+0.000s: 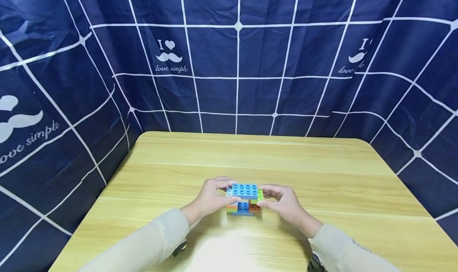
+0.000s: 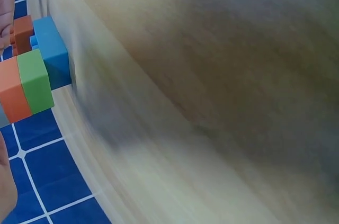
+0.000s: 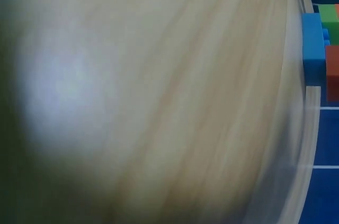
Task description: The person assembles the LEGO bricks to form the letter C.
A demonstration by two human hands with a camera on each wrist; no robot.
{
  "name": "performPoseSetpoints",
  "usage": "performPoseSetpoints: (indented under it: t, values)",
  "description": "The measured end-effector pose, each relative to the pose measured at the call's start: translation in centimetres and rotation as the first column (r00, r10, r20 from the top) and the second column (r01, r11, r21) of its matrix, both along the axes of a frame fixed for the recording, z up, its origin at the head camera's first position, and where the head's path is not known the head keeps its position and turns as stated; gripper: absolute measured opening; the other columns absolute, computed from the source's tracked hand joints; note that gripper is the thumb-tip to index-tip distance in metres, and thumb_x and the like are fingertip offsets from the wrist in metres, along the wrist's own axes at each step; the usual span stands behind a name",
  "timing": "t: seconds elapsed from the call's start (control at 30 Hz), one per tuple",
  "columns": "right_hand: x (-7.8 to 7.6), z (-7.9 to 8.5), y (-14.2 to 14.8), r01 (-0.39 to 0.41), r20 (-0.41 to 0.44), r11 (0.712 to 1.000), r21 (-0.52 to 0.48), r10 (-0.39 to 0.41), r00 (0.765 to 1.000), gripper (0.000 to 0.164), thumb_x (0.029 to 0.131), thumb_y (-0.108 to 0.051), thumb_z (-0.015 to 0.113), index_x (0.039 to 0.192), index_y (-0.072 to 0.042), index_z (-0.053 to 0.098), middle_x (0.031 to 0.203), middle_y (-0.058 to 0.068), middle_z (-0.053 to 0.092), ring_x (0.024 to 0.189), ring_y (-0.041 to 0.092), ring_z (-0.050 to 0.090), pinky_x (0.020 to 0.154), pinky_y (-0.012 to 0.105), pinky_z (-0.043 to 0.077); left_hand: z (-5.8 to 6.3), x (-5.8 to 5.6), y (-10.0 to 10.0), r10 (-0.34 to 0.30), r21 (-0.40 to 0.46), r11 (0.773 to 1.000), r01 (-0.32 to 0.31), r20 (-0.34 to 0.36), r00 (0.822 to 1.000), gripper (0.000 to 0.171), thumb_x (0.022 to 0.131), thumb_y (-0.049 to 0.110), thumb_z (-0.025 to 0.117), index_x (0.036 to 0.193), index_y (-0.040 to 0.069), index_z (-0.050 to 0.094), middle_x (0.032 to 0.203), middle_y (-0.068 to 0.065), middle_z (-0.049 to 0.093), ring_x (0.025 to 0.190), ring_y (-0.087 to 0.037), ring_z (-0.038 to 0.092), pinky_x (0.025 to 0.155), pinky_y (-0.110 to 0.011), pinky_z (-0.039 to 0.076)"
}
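Between both hands is a stack of toy building bricks. On top lies a blue studded brick (image 1: 245, 191), with a lime green brick (image 1: 260, 195) under its right end and a pale brick at its left. Lower down are another blue brick (image 3: 313, 49), a reddish-brown brick (image 2: 22, 34), an orange brick (image 2: 13, 89) and a green brick (image 2: 36, 81). My left hand (image 1: 211, 196) pinches the stack's left side between thumb and fingers. From the right, my right hand (image 1: 286, 202) pinches it near the lime green brick. Fingertips behind the bricks are partly hidden.
A light wooden table (image 1: 186, 152) with rounded far corners lies under the hands. Dark blue curtains (image 1: 214, 93) with white grid lines hang behind the table and along both sides.
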State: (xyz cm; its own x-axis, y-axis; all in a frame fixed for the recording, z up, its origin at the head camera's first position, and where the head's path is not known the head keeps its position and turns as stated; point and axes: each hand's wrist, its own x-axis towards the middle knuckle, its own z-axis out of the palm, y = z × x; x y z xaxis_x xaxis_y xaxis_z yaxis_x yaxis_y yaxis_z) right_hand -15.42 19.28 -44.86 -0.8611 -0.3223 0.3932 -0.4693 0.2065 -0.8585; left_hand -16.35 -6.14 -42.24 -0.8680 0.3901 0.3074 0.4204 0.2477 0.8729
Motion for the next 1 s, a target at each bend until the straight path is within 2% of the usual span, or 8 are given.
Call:
performPoseSetpoints:
  t: [0.2, 0.3, 0.8, 1.0]
  values:
    - [0.2, -0.11, -0.45, 0.043, 0.082, 0.998, -0.051, -0.039, 0.996, 0.038, 0.074, 0.001, 0.078, 0.109, 0.01, 0.064, 0.095, 0.01, 0.069, 0.084, 0.014, 0.065, 0.078, 0.027, 0.054, -0.04, -0.09, -0.06, 0.001, -0.012, 1.0, -0.001, -0.012, 1.0, 0.037, 0.074, 0.014, 0.082, 0.108, 0.004, 0.071, 0.104, 0.001, 0.065, 0.088, -0.015, 0.057, 0.08, -0.048, 0.051]
    - [0.3, -0.12, -0.57, 0.057, 0.097, 0.996, -0.063, -0.051, 0.994, 0.038, 0.074, 0.002, 0.078, 0.109, 0.011, 0.064, 0.096, 0.01, 0.069, 0.084, 0.014, 0.065, 0.078, 0.026, 0.054, -0.04, -0.09, -0.06, -0.002, -0.01, 1.0, 0.002, -0.008, 1.0, 0.037, 0.075, 0.014, 0.082, 0.109, 0.003, 0.071, 0.104, 0.0, 0.065, 0.088, -0.015, 0.057, 0.08, -0.049, 0.051]
    - [0.26, -0.18, -0.54, 0.061, 0.061, 0.997, -0.05, -0.057, 0.996, 0.035, 0.075, 0.002, 0.076, 0.107, 0.009, 0.065, 0.095, 0.006, 0.069, 0.085, 0.012, 0.063, 0.081, 0.025, 0.053, 0.19, -0.18, -0.04, -0.031, -0.014, 0.999, 0.031, -0.033, 0.999, 0.036, 0.075, 0.01, 0.081, 0.108, 0.003, 0.07, 0.1, 0.004, 0.065, 0.088, -0.014, 0.058, 0.08, -0.044, 0.052]
    - [0.15, -0.26, -0.44, -0.002, 0.031, 0.998, -0.058, 0.004, 1.0, 0.034, 0.076, 0.006, 0.074, 0.108, 0.012, 0.062, 0.096, 0.005, 0.069, 0.086, 0.011, 0.063, 0.077, 0.025, 0.053, 0.1, -0.03, -0.22, -0.023, -0.031, 0.999, 0.021, -0.082, 0.996, 0.035, 0.074, 0.009, 0.081, 0.107, 0.003, 0.07, 0.101, 0.001, 0.066, 0.087, -0.013, 0.058, 0.08, -0.04, 0.053]
